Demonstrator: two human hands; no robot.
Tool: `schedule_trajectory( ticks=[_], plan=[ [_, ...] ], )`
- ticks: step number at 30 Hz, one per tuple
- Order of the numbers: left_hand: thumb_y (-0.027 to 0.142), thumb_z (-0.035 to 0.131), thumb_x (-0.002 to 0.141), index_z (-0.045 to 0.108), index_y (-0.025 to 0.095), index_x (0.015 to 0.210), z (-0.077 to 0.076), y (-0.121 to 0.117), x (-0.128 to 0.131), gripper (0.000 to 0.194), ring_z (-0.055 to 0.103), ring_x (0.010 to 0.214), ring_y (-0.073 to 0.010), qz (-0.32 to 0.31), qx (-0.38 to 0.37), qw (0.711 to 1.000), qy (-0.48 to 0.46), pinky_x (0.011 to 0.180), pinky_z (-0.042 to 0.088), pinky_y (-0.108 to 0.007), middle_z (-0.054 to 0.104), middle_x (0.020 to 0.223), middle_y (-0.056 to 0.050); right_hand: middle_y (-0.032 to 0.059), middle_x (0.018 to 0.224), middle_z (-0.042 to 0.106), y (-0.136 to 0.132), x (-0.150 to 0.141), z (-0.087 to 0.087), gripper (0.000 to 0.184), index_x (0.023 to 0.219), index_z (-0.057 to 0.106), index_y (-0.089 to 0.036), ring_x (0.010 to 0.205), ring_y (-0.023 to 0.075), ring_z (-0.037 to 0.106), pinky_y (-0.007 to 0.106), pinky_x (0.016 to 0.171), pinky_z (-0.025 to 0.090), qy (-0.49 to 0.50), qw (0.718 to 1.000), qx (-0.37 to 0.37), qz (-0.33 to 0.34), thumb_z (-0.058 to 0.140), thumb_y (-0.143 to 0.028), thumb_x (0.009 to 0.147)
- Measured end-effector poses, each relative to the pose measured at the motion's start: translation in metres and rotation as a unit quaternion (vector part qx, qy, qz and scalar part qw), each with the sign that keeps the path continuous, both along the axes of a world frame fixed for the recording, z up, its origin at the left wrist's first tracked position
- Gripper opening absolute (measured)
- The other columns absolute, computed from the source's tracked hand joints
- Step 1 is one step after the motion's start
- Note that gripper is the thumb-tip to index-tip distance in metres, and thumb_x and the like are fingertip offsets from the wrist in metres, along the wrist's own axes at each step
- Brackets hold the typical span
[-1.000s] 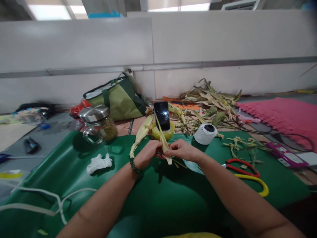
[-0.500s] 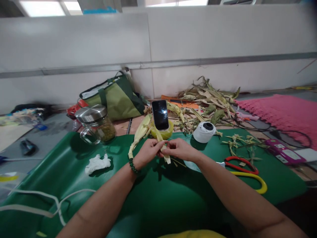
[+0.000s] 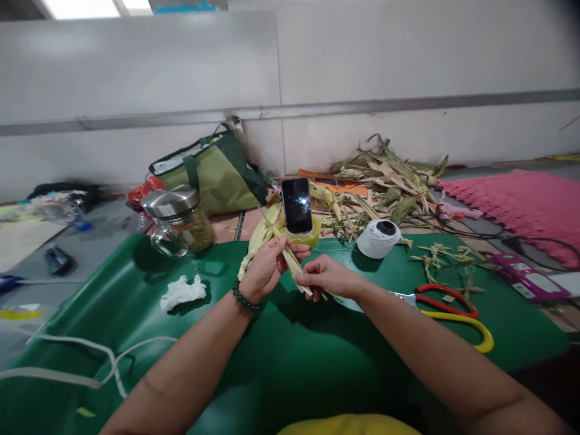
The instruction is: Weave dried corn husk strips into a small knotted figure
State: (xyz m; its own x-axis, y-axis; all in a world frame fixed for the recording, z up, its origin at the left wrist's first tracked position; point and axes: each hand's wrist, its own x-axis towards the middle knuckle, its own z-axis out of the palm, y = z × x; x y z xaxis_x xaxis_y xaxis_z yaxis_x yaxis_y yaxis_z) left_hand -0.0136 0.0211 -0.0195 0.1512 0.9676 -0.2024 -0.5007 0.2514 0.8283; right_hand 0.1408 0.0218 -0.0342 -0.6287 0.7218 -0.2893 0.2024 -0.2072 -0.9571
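Observation:
Pale strips of corn husk (image 3: 292,264) slant between my two hands above the green mat (image 3: 290,368). My left hand (image 3: 270,264) is closed round their upper part, thumb on top. Near the lower ends, my right hand (image 3: 327,277) pinches the same strips. A plaited length of husk (image 3: 263,234) lies just behind my left hand. A phone (image 3: 296,205) leans upright on a roll of yellow tape (image 3: 312,234) beyond my fingers. To the right stands a cone of white thread (image 3: 379,239), with a thin strand running left from it. My palms hide part of the husk.
Scissors (image 3: 446,301) with red and yellow handles lie by my right forearm. A glass jar (image 3: 181,223), crumpled tissue (image 3: 183,293) and white cable (image 3: 109,362) are at left. Behind are a green bag (image 3: 217,175), a husk pile (image 3: 389,169) and a pink cloth (image 3: 521,202).
My left hand has turned, showing more of its palm, and my right hand has slid down toward the husk's lower ends. The strips now look narrower and more slanted.

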Motion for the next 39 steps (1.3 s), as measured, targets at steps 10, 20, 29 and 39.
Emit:
schedule_trajectory(
  ticks=[10,20,29,39],
  plan=[
    [0.019,0.057,0.086,0.057,0.013,0.079,0.001,-0.006,0.003,0.009,0.059,0.054,-0.0115,-0.029,0.002,0.998,-0.048,0.053,0.05,-0.022,0.061,0.062,-0.001,-0.0015,0.051,0.059,-0.001,-0.004,-0.001,0.043,0.058,0.057,-0.015,0.043,0.0082,0.054,0.021,0.045,0.044,-0.023,0.998,0.046,-0.045,0.07,-0.054,0.066],
    [0.019,0.052,0.088,0.056,0.013,0.076,0.01,-0.008,0.002,0.014,0.057,0.054,-0.0097,-0.001,-0.004,0.999,-0.047,0.057,0.048,-0.02,0.058,0.06,0.0,-0.0025,0.056,0.06,0.001,0.002,-0.005,0.04,0.064,0.059,-0.015,0.048,0.0093,0.055,0.022,0.047,0.043,-0.006,0.999,0.05,-0.001,0.081,-0.047,0.054],
    [0.021,0.047,0.091,0.052,0.015,0.068,0.011,-0.005,-0.002,0.024,0.055,0.054,-0.0106,-0.002,-0.01,0.997,-0.078,0.059,0.049,-0.023,0.056,0.06,-0.001,-0.0015,0.049,0.058,-0.002,-0.001,0.001,0.048,0.057,0.055,-0.014,0.045,0.0088,0.055,0.02,0.045,0.045,-0.019,0.999,0.018,0.028,0.071,-0.06,0.062],
    [0.037,0.027,0.098,0.052,0.014,0.058,0.021,0.013,-0.023,0.052,0.049,0.05,-0.0106,0.097,-0.024,0.982,-0.16,0.054,0.047,-0.022,0.05,0.055,-0.003,-0.0027,0.045,0.054,0.0,0.012,0.01,0.048,0.056,0.055,-0.015,0.044,0.0084,0.054,0.019,0.043,0.043,-0.027,0.995,0.025,0.088,0.07,-0.06,0.064]
  ],
)
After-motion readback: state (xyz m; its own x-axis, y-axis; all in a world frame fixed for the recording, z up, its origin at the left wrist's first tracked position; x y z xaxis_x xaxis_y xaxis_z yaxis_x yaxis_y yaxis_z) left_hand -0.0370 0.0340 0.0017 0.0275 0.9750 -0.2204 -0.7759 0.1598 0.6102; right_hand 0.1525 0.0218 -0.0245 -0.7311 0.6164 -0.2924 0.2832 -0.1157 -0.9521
